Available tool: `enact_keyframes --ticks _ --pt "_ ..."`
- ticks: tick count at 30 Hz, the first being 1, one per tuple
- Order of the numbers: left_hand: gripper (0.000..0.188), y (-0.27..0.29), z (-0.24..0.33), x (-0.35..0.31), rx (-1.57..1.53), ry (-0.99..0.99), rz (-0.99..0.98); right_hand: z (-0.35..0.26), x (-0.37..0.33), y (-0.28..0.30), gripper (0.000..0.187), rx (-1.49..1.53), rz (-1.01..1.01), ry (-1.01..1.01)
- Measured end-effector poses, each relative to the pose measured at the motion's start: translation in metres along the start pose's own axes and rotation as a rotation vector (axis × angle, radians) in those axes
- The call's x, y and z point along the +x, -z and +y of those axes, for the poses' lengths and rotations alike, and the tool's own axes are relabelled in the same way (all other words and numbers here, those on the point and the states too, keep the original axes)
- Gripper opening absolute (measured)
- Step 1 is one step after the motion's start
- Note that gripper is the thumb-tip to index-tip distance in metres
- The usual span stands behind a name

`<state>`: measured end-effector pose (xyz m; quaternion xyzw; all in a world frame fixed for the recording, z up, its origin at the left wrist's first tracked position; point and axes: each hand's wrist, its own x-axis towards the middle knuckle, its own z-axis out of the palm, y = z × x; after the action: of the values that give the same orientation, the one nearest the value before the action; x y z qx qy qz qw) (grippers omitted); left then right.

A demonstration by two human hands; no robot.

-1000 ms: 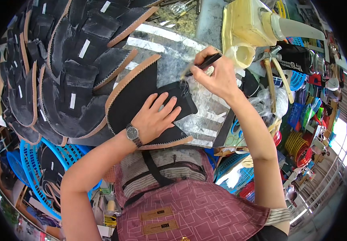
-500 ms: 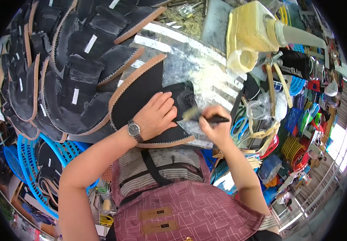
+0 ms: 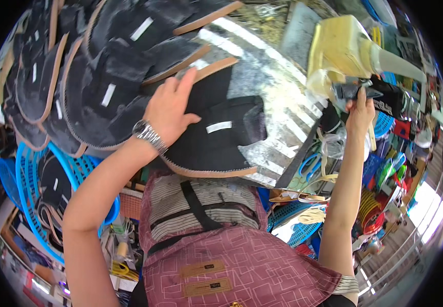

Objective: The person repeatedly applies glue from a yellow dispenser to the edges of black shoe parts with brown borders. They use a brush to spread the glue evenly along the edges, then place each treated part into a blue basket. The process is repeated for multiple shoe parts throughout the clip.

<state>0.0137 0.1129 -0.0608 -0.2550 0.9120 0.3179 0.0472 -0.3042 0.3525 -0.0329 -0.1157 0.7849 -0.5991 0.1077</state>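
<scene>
A black fabric shoe upper (image 3: 206, 151) with a tan, zigzag-stitched edge and a white label lies on the work board in front of me. My left hand (image 3: 170, 110), wearing a wristwatch, rests on its left side with the fingers stretched out. At the right, my right hand (image 3: 361, 112) is closed around a brush (image 3: 357, 93). The brush is beside the spout cup of a yellowish glue container (image 3: 336, 48); its bristles cannot be made out there. A dark, wet-looking patch shows on the upper's right end.
Several black uppers (image 3: 106, 66) with whitish smears overlap at the left. The board (image 3: 283, 102) is stained white and striped. A blue basket (image 3: 27, 179) holding black pieces stands at lower left. Blue-handled scissors (image 3: 309, 166) and plastic bags crowd the right side.
My right hand has moved the brush from the upper to the glue container, up and right. My left hand has shifted up and left, its fingers spreading; the upper's white label is now uncovered.
</scene>
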Motion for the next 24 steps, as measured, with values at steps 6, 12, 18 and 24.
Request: enact_keyframes --ticks 6,12,18,24 --pt "0.089 -0.006 -0.007 0.002 0.046 -0.005 -0.012 -0.048 -0.131 -0.097 0.03 0.093 -1.057 -0.419" --pt "0.085 -0.006 -0.008 0.003 0.041 -0.044 -0.003 -0.042 -0.181 -0.156 0.031 -0.515 -1.448 0.652" --pt "0.042 0.006 -0.022 0.003 -0.403 0.107 0.019 -0.046 -0.154 -0.089 0.013 0.007 -0.645 0.0" --pt "0.023 0.024 -0.042 0.037 -0.493 0.174 -0.39 -0.018 -0.17 -0.165 0.009 -0.131 -0.304 0.133"
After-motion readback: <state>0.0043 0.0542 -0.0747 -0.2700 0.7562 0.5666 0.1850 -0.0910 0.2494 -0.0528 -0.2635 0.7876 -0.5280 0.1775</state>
